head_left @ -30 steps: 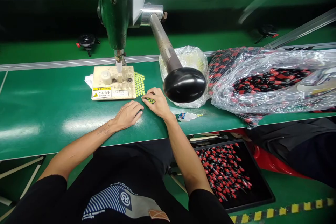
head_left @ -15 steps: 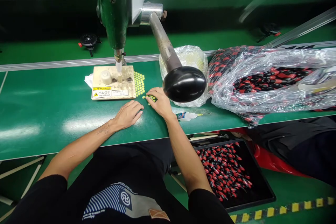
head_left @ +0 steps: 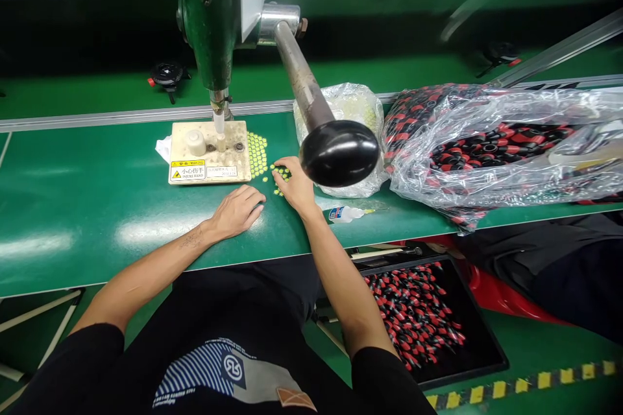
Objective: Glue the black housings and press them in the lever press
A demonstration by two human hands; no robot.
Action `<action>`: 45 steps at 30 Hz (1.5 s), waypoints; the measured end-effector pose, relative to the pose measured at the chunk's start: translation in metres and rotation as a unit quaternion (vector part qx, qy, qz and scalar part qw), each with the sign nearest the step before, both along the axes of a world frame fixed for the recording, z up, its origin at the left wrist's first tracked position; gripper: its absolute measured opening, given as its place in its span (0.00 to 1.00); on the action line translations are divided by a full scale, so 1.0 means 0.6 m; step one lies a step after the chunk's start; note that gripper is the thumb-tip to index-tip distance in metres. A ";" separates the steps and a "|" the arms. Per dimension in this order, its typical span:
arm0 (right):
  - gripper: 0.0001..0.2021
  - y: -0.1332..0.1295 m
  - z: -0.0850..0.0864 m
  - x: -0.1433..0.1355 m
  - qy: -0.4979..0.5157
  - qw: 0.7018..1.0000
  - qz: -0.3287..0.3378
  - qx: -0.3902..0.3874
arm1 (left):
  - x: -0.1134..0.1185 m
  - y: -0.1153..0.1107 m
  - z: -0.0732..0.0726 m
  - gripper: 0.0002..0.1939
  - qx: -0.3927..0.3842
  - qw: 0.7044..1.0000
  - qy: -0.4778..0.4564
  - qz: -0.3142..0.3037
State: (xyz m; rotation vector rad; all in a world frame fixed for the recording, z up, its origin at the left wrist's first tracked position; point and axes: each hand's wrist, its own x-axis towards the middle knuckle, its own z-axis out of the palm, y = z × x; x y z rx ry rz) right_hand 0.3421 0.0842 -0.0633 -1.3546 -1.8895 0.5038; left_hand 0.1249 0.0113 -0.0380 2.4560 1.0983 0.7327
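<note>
My left hand lies palm down on the green bench, fingers loosely stretched, with nothing visible in it. Small yellow-green round pieces are packed flat side by side, right of the cream base plate of a press. Over a looser group of the same pieces hovers or rests my right hand, its thumb and fingers apart. The hand partly hides these pieces, and I cannot tell whether its fingertips touch one. A small white bottle with a thin tip lies right of my right wrist.
The green press stands above the plate, its lever ending in a black knob over the bench. Behind the knob is a clear bag. A bag of red-black parts lies right; a black tray of similar parts sits lower.
My right hand has moved slightly up, and its thumb and fingers look further apart, showing more of the loose round pieces. My left hand stays in place.
</note>
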 end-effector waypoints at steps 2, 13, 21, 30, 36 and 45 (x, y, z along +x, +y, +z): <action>0.08 0.000 -0.001 -0.001 0.000 1.000 -0.005 -0.001 | 0.000 0.000 -0.001 0.10 0.003 1.000 0.001 0.000; 0.07 0.008 0.010 -0.013 0.001 1.000 0.014 0.001 | 0.000 0.000 0.001 0.10 0.002 1.000 0.002 -0.001; 0.06 0.024 -0.002 -0.009 -0.004 1.000 -0.005 -0.006 | 0.000 0.000 -0.001 0.10 0.004 1.000 0.002 -0.001; 0.04 0.106 -0.031 -0.019 0.012 1.000 -0.027 -0.012 | -0.002 0.000 0.002 0.10 0.010 1.000 0.000 -0.005; 0.06 0.115 -0.033 -0.025 0.010 0.999 -0.043 -0.007 | -0.001 -0.001 -0.001 0.09 0.021 1.000 -0.009 -0.005; 0.06 0.109 -0.027 -0.025 -0.003 0.999 -0.038 -0.002 | -0.001 0.000 -0.004 0.09 0.020 1.000 -0.010 -0.003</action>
